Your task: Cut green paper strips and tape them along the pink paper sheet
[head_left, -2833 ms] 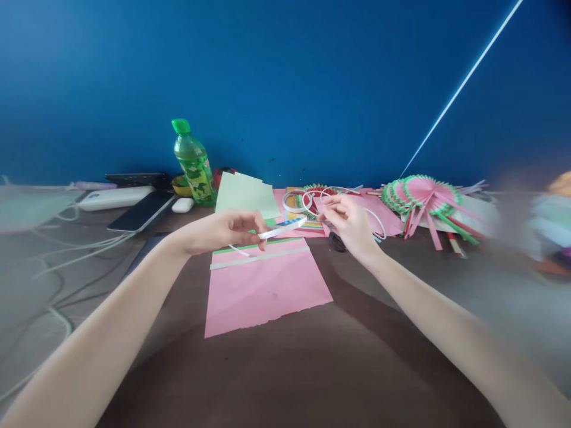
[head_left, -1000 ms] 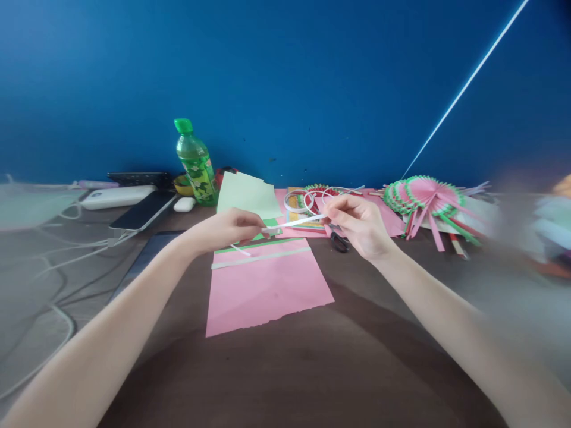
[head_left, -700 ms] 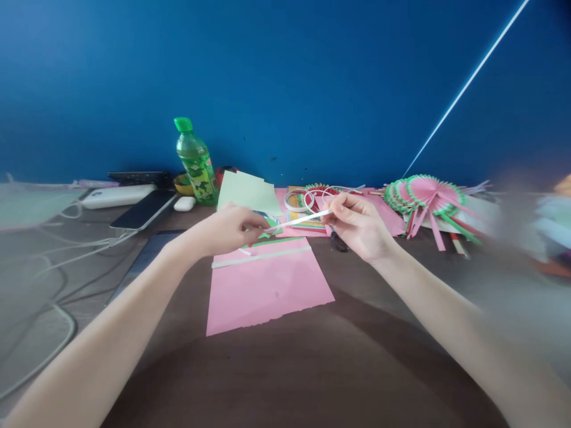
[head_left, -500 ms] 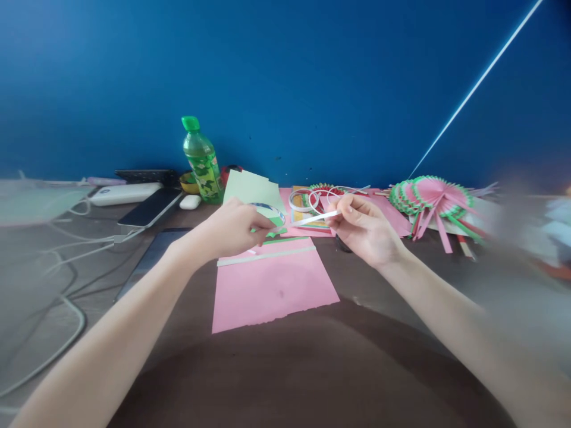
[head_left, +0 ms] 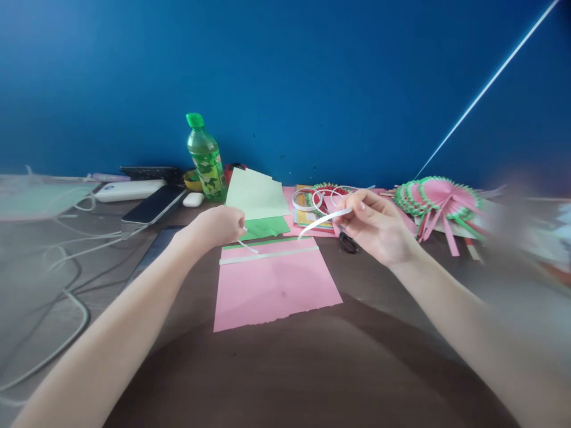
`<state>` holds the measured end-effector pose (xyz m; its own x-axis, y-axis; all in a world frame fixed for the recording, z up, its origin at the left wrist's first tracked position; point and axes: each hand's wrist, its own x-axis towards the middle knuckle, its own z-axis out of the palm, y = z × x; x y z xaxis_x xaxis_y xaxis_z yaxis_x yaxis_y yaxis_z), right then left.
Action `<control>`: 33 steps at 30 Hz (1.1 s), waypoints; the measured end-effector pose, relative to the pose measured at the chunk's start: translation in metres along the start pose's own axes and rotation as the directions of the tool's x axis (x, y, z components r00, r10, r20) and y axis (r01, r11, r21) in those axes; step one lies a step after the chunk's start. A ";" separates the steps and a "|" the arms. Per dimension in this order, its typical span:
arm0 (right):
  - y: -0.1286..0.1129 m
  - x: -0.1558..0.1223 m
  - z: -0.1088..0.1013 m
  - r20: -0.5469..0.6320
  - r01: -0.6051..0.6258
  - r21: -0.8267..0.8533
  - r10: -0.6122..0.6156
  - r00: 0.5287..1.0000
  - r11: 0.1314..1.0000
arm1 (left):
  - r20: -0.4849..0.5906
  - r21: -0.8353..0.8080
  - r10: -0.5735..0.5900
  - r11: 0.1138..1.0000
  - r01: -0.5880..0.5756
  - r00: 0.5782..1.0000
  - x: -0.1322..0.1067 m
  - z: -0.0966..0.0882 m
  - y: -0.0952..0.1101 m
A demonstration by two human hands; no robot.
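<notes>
1. In the head view, both forearms reach in from the lower corners, and the person's two hands are apart from each other above the table (head_left: 289, 374).
2. The right hand (head_left: 379, 229) is raised, palm partly turned toward the camera, with thumb and forefinger pinched on one end of a white strip (head_left: 328, 217). From that pinch the strip bends down and leftward to a free end.
3. The left hand (head_left: 223, 226) is held knuckles up with fingers curled in; whether they grip anything cannot be told. A short white piece (head_left: 248, 246) shows just below its fingertips.
4. Nearer the person than both grips, and mostly between them, lies a pink sheet (head_left: 279, 288) with a pale strip (head_left: 270, 255) across its far side.
5. Just below the right hand's pinch is a black-handled tool (head_left: 348, 242); beyond the left hand stands a green bottle (head_left: 207, 166).
</notes>
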<state>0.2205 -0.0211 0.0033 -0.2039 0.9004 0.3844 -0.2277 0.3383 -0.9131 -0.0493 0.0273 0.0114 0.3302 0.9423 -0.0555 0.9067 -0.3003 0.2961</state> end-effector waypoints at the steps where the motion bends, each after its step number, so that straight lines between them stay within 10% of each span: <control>1: 0.003 0.000 0.002 0.023 -0.023 0.017 0.023 0.999 1.000 | 0.035 0.046 -0.047 0.998 0.046 0.998 0.002 0.000 -0.002; 5: 0.011 -0.002 0.008 0.069 -0.117 0.033 0.114 0.991 0.993 | 0.026 0.124 0.009 0.992 -0.012 1.000 0.000 -0.009 0.008; 15: 0.020 -0.002 0.011 0.074 -0.153 0.102 0.146 0.987 0.983 | 0.291 -0.449 0.379 0.865 -0.224 0.878 -0.012 -0.005 0.042; 25: 0.037 0.006 -0.004 -0.109 -0.191 -0.093 0.181 0.977 0.977 | 0.313 -0.506 0.291 0.857 -0.101 0.904 0.000 0.006 0.027; 33: 0.048 0.007 -0.010 -0.196 -0.364 -0.491 0.306 0.931 0.791 | 0.309 -0.370 0.179 0.927 -0.055 0.934 0.011 0.023 0.021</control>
<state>0.2177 0.0043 -0.0391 -0.0728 0.9960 0.0517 0.3616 0.0747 -0.9293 -0.0203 0.0278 -0.0053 0.5516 0.7807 -0.2938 0.7257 -0.2755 0.6305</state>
